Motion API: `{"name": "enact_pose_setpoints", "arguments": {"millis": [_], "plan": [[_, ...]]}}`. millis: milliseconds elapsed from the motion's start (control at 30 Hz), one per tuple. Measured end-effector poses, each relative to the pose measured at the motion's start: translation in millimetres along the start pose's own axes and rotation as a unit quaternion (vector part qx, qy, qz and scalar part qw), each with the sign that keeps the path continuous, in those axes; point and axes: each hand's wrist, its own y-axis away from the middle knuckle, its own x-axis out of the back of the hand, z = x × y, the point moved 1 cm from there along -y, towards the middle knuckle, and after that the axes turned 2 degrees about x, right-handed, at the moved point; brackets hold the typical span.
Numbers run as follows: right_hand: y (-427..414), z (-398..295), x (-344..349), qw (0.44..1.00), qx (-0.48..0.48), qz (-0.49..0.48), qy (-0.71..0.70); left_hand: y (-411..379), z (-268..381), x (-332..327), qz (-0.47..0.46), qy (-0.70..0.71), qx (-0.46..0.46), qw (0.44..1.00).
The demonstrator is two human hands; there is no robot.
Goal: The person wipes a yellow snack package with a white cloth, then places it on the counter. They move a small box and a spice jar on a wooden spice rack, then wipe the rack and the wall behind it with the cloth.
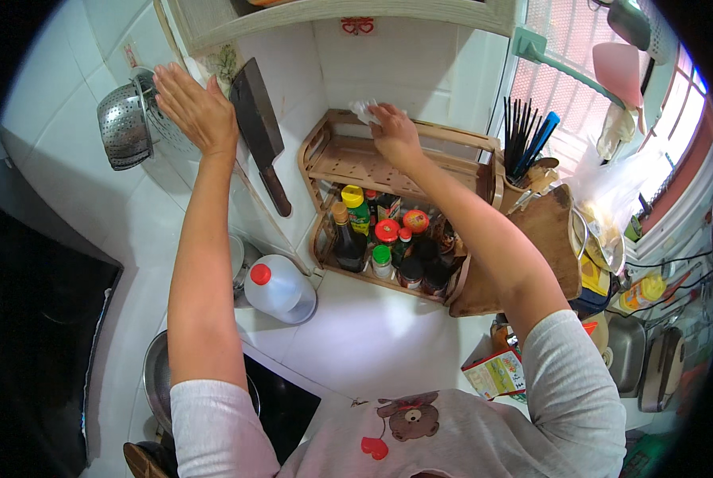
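Note:
My left hand (196,110) is raised flat before the tiled wall, thumb apart from the fingers, with nothing visible in it. Its fingers partly cover the hanging perforated steel colanders (123,126). Just right of it, a cleaver (258,116) hangs blade up against the wall. My right hand (395,136) pinches a crumpled white wipe or tissue (363,110) above the upper tier of a brown two-tier rack (338,156). That tier has a perforated floor. Whether the wipe touches the rack's back rail or the wall, I cannot tell.
Several sauce bottles and jars (386,232) fill the lower tier. A clear jug with a red cap (285,290) stands on the white counter (356,334). Wooden boards (536,245) and a chopstick holder (518,179) are at right. A cabinet (356,15) overhangs the corner.

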Motion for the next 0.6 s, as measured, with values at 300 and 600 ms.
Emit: {"name": "enact_pose_setpoints", "arguments": {"millis": [300, 600], "plan": [[-62, 13, -110, 0.959, -0.055, -0.221, 0.172, 0, 0, 0, -0.011, -0.003, 0.004, 1.000], [-48, -1, -122, 0.912, 0.010, -0.312, 0.265, 3, -5, 0, -0.014, 0.015, -0.006, 1.000]]}}
